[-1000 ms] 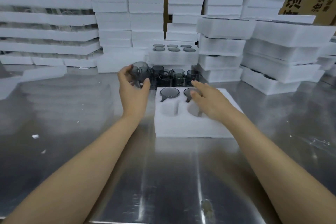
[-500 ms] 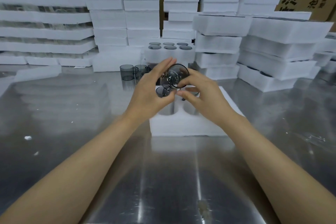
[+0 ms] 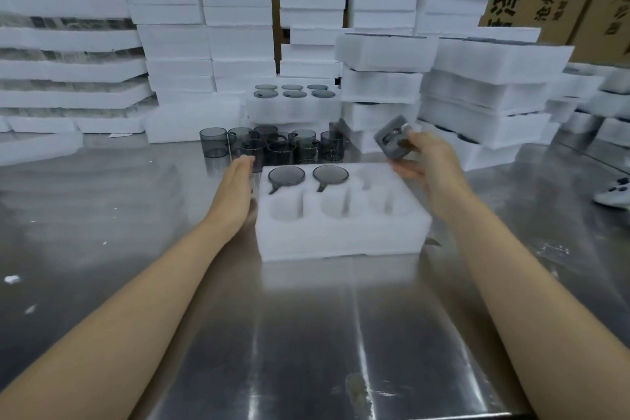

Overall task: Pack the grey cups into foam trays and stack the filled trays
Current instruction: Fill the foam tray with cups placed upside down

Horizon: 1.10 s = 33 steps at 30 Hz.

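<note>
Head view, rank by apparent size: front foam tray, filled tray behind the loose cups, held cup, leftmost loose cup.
1. front foam tray
2. filled tray, which sits farther back
3. held cup and leftmost loose cup: they look alike, and the held one is tilted and blurred, so unranked.

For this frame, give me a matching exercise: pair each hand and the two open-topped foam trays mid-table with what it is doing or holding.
Things:
1. left hand
2. right hand
3. near foam tray
4. far foam tray

States:
A. filled with six cups
B. grips a tilted grey cup
C. two cups in its far row, four pockets empty
D. open, beside the near tray's left end

Pairs: 1-D; 2-B; 3-C; 4-A
</note>
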Available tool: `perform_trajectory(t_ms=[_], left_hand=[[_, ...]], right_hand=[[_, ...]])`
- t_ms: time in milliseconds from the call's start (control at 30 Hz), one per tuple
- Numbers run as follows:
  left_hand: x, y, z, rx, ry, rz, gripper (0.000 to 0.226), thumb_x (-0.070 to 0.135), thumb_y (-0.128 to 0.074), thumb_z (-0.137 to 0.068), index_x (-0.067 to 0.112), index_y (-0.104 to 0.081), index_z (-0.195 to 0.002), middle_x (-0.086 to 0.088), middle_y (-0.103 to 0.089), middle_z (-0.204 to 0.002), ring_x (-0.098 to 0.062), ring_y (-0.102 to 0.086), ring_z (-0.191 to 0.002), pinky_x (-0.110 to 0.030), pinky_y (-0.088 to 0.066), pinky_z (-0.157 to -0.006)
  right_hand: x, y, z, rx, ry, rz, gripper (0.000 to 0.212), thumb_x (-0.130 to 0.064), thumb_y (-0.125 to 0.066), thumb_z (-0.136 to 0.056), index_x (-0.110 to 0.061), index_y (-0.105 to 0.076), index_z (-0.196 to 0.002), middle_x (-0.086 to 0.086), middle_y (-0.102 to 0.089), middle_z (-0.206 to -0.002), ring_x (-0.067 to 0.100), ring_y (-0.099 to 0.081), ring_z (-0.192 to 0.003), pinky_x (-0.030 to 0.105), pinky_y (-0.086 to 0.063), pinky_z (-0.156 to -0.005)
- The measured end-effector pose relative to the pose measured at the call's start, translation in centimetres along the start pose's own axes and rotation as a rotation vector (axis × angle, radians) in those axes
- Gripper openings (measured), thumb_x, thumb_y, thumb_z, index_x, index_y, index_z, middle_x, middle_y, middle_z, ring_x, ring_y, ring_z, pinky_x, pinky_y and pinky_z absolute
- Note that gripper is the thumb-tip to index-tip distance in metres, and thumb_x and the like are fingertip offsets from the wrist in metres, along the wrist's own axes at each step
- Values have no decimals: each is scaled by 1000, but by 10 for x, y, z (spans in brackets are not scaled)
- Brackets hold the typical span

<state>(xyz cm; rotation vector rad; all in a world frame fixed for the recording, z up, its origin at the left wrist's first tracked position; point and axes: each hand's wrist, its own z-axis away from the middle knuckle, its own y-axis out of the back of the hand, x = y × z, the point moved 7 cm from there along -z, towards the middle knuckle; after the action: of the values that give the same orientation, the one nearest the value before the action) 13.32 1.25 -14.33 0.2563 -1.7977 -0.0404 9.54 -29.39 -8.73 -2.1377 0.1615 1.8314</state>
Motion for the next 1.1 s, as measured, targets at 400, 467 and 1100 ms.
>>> perform_trajectory(t_ms=[400, 467, 1100], left_hand=[[2, -10, 4, -1, 71, 22, 46, 41, -21, -104, 18, -57, -121, 2, -59, -122, -16, -53, -115, -27, -36, -87], [2, -10, 4, 0, 56, 1, 47, 41, -21, -104, 18, -59, -120, 3, -59, -120, -13, -53, -112, -22, -37, -81], [13, 41, -2, 304, -210, -622, 30, 5, -47, -89, 7, -61, -115, -12, -53, -125, -27, -41, -124, -33, -34, -99]], right_hand=[[-5, -23, 13, -222, 233, 608, 10, -19, -60, -91, -18, -55, -82, 2, -54, -93, 13, -47, -81, 14, -34, -63], [-5, -25, 15, -253, 239, 631, 11, -17, -58, -92, -19, -53, -82, 1, -52, -98, 14, -46, -86, 20, -33, -68], [-3, -28, 12, -258, 354, 774, 31, -14, -46, -99, -20, -56, -128, 5, -54, -120, 16, -51, -110, 11, -34, -85]])
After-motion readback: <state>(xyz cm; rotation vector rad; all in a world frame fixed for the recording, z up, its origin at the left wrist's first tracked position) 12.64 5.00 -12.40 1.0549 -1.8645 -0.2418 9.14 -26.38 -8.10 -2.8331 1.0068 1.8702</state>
